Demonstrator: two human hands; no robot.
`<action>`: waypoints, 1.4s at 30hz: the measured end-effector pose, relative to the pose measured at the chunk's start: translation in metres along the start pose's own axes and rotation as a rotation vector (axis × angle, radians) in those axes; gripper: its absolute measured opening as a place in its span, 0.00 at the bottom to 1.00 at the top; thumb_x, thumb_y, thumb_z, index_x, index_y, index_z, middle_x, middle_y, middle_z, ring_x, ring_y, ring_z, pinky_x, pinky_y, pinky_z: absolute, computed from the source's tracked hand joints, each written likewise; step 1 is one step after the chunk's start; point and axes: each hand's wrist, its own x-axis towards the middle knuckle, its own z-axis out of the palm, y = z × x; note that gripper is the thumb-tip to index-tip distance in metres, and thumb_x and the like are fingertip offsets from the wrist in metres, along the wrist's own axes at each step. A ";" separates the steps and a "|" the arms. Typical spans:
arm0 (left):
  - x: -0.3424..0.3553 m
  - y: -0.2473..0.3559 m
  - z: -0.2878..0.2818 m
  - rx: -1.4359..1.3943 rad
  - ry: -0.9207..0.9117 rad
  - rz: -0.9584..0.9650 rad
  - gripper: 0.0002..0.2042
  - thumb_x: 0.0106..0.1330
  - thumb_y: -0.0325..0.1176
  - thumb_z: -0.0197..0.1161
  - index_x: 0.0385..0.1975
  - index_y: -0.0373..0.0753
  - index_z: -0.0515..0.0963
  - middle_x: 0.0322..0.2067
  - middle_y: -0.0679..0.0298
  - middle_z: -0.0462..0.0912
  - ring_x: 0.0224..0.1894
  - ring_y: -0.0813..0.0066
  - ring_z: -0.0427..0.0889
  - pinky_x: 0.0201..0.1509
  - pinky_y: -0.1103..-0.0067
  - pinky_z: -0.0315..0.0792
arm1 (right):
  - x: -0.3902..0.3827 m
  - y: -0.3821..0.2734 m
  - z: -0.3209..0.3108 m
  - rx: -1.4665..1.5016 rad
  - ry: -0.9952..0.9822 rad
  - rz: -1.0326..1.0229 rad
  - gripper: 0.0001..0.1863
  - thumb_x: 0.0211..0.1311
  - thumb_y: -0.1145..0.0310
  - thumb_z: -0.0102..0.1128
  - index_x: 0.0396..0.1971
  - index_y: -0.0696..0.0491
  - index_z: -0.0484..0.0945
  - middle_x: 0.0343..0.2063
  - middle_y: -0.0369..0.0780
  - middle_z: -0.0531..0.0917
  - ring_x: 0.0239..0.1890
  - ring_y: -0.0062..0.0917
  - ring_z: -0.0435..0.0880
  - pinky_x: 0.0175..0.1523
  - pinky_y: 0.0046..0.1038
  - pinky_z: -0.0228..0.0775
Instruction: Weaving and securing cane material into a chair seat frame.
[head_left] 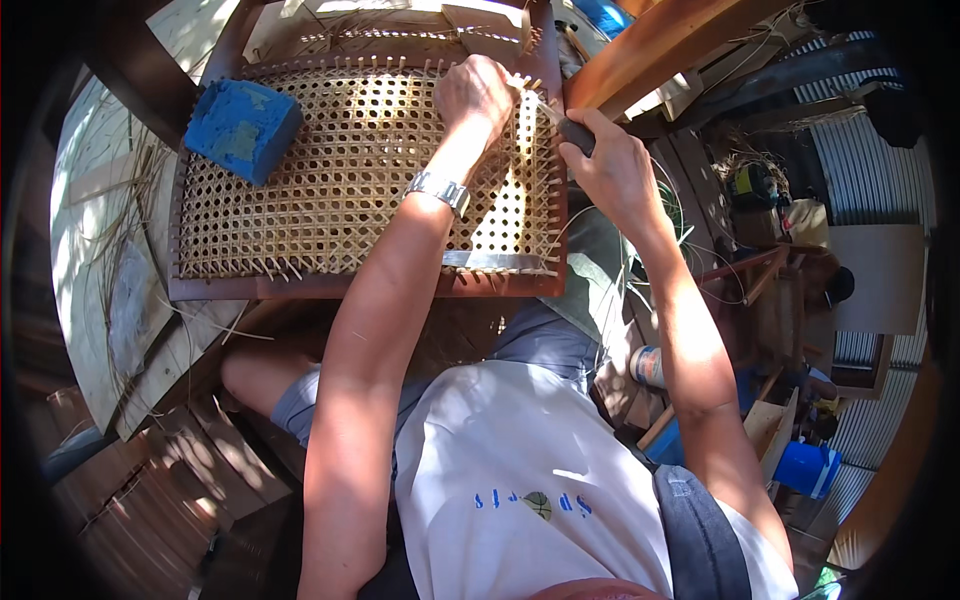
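A woven cane panel (330, 190) fills a reddish-brown wooden frame (330, 287) in front of me, with short pegs and cane ends sticking up along its edges. My left hand (474, 92), with a metal watch on the wrist, is closed over the panel's far edge, near the far right corner. Its fingertips are turned away, so what they pinch is hidden. My right hand (618, 170) is wrapped round the dark handle of a thin-shafted hand tool (576, 138), just outside the frame's right side. The tool's pale shaft points at the corner beside my left fingers.
A worn blue block (243, 130) rests on the panel's far left. A flat metal strip (492, 261) lies along the near right edge. Loose cane strands (110, 220) cover the board at left. A white tub (648, 366) and blue bucket (808, 469) stand at right, near other people.
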 end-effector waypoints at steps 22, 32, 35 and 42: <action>-0.006 0.010 0.005 0.019 -0.038 -0.054 0.14 0.56 0.48 0.72 0.31 0.45 0.88 0.27 0.61 0.88 0.29 0.68 0.87 0.37 0.71 0.79 | 0.008 0.017 -0.011 0.118 0.023 -0.087 0.17 0.58 0.64 0.64 0.44 0.57 0.81 0.32 0.53 0.84 0.40 0.49 0.84 0.47 0.41 0.76; -0.005 0.012 0.009 0.038 -0.005 -0.035 0.12 0.54 0.46 0.72 0.31 0.47 0.89 0.24 0.61 0.88 0.26 0.68 0.86 0.34 0.73 0.78 | 0.016 0.016 -0.006 -0.170 -0.018 -0.181 0.15 0.61 0.65 0.59 0.45 0.56 0.78 0.29 0.52 0.82 0.37 0.49 0.83 0.46 0.44 0.75; -0.004 0.015 0.012 0.081 -0.011 -0.071 0.10 0.54 0.43 0.69 0.29 0.47 0.89 0.22 0.63 0.87 0.24 0.69 0.86 0.31 0.73 0.77 | 0.016 0.016 0.000 -0.159 0.059 -0.284 0.13 0.62 0.65 0.59 0.42 0.56 0.76 0.28 0.52 0.81 0.34 0.50 0.82 0.44 0.46 0.74; -0.007 0.012 0.014 0.051 0.041 -0.016 0.10 0.52 0.45 0.69 0.26 0.47 0.89 0.18 0.63 0.85 0.22 0.67 0.85 0.30 0.72 0.76 | 0.002 0.019 0.010 -0.083 0.045 -0.125 0.13 0.64 0.63 0.58 0.40 0.57 0.72 0.28 0.53 0.82 0.33 0.51 0.82 0.41 0.46 0.75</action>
